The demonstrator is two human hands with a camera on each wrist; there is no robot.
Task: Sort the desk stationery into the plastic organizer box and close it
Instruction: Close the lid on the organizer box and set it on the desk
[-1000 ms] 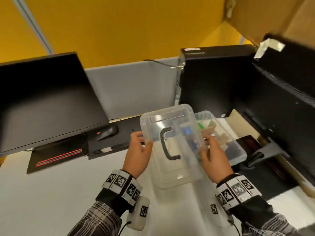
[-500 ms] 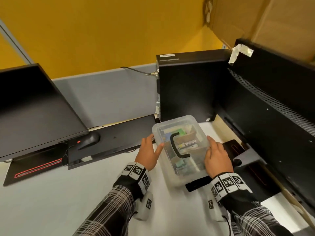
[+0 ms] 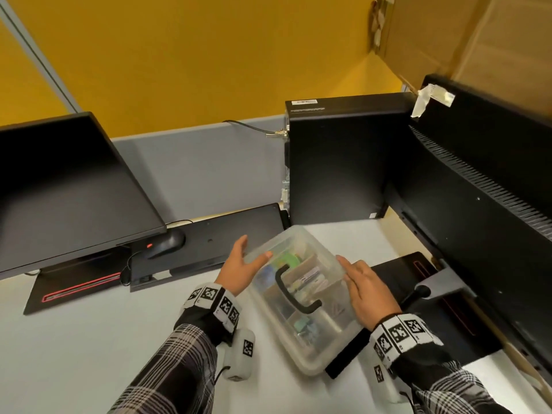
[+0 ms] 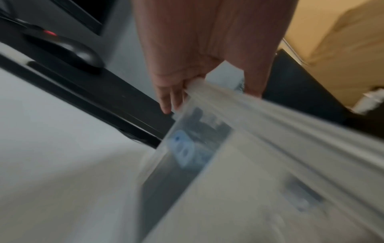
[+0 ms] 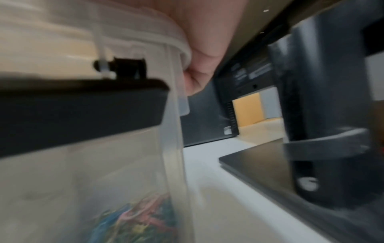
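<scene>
The clear plastic organizer box (image 3: pixel 313 327) lies on the white desk with its lid on and a black handle (image 3: pixel 294 289) on top. Through it show a green item (image 3: pixel 288 259), card dividers and coloured rubber bands (image 5: pixel 141 217). My left hand (image 3: pixel 239 267) grips its far-left corner, thumb on the lid, fingers down the side (image 4: pixel 166 102). My right hand (image 3: pixel 367 291) grips the right rim, palm over the lid edge (image 5: pixel 207 32). A black side latch (image 3: pixel 346 354) sticks out at the near right. Both wrist views are blurred.
A dark monitor (image 3: pixel 59 189) stands at the left, with a black mouse (image 3: pixel 167 243) and an upturned keyboard (image 3: pixel 224 237) beside it. A black computer tower (image 3: pixel 334 162) rises just behind the box. A second monitor's back (image 3: pixel 478 204) and stand (image 3: pixel 433 282) flank the right.
A second ago both hands held the lid above the box. The lid now sits on the box, which has turned and come nearer, with both hands at its sides.
</scene>
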